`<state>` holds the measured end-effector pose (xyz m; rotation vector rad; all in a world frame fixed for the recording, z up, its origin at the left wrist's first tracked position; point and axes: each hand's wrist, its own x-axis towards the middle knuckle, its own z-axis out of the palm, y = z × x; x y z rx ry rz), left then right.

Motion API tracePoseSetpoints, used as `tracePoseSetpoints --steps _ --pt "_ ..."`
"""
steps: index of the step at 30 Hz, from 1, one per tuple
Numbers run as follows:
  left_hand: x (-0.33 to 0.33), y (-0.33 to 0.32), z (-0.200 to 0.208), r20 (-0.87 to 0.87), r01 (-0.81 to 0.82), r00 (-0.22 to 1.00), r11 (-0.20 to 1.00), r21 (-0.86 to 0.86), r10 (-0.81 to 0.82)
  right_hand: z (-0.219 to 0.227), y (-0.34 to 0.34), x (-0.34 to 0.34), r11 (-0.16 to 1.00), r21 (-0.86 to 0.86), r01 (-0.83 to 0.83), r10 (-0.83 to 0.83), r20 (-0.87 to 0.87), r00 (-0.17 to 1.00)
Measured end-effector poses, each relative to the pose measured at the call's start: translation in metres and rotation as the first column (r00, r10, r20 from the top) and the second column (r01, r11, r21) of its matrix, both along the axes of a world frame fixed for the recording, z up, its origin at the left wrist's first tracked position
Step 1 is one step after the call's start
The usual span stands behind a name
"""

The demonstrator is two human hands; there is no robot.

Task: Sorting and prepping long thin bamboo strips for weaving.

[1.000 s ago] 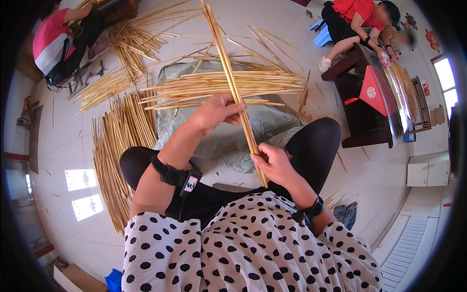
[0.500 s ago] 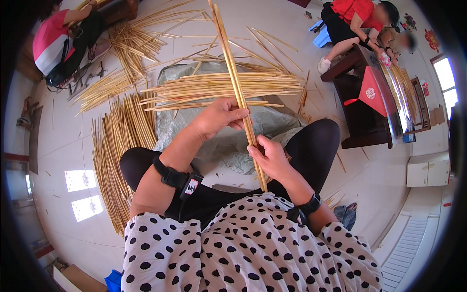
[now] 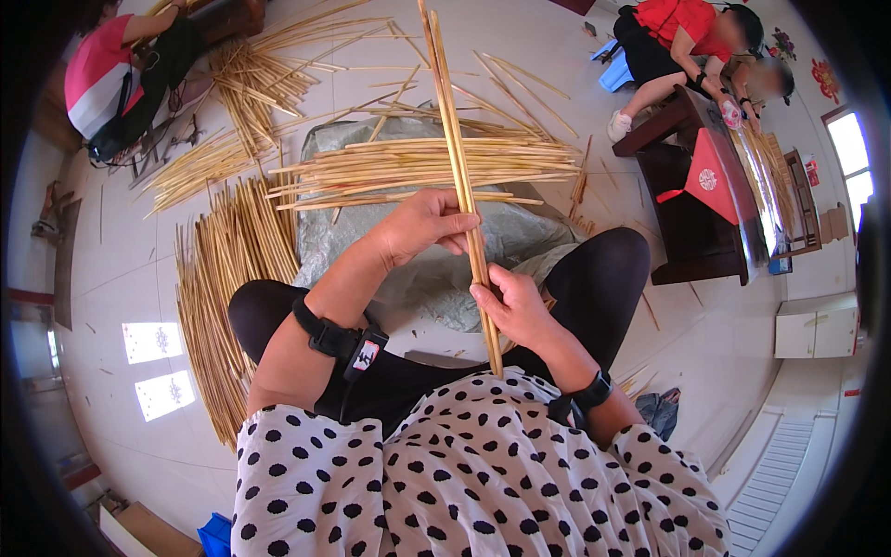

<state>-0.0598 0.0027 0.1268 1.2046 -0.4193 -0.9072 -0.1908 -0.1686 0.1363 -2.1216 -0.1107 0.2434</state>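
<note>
A few dry, reed-like stalks (image 3: 452,121) stand close together in front of me, their lower ends at my lap. My left hand (image 3: 432,223) grips them about midway, thumb pressed across the front. Lower down, my right hand (image 3: 512,302) is closed round the same stalks, its thumb on their near side. At the top the stalks part slightly. Behind them a loose pile of similar stalks (image 3: 371,165) lies crosswise on a grey-green plastic sheet (image 3: 418,297). The fingertips of both hands are partly hidden behind the stalks.
Many stalks (image 3: 218,306) lie in a row by my left knee, and more (image 3: 264,88) are scattered beyond. A person in pink (image 3: 102,84) sits far left. A person in red (image 3: 673,32) bends over a dark wooden table (image 3: 677,186) at right, near a blue stool (image 3: 613,70).
The held stalks have turned a little: their top has swung right and spread apart, their lower end slightly left. Both hands keep their hold in nearly the same place.
</note>
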Motion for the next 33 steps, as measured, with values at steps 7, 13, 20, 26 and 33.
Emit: tracePoseSetpoints --steps 7,13,20,26,33 --pt "0.002 0.000 -0.002 0.051 0.000 0.999 0.999 0.053 -0.003 0.006 -0.005 -0.003 1.000 0.008 -0.022 0.022 0.014 1.000" --pt "0.001 0.004 0.000 -0.005 0.002 1.000 1.000 0.007 -0.002 0.004 -0.015 -0.006 1.000 0.012 0.027 -0.027 0.022 0.999" --pt "0.005 0.003 0.000 0.023 -0.027 0.999 1.000 0.001 0.027 0.009 -0.034 -0.008 0.993 -0.039 0.112 -0.108 0.108 0.988" --pt "0.005 0.005 -0.003 0.014 -0.054 0.998 0.998 0.007 0.054 0.027 -0.079 -0.015 0.955 -0.004 0.295 -0.288 0.217 0.933" --pt "0.003 0.000 -0.004 0.036 -0.086 0.996 0.996 0.010 0.086 0.065 -0.171 -0.035 0.734 0.086 0.674 -0.657 0.341 0.673"
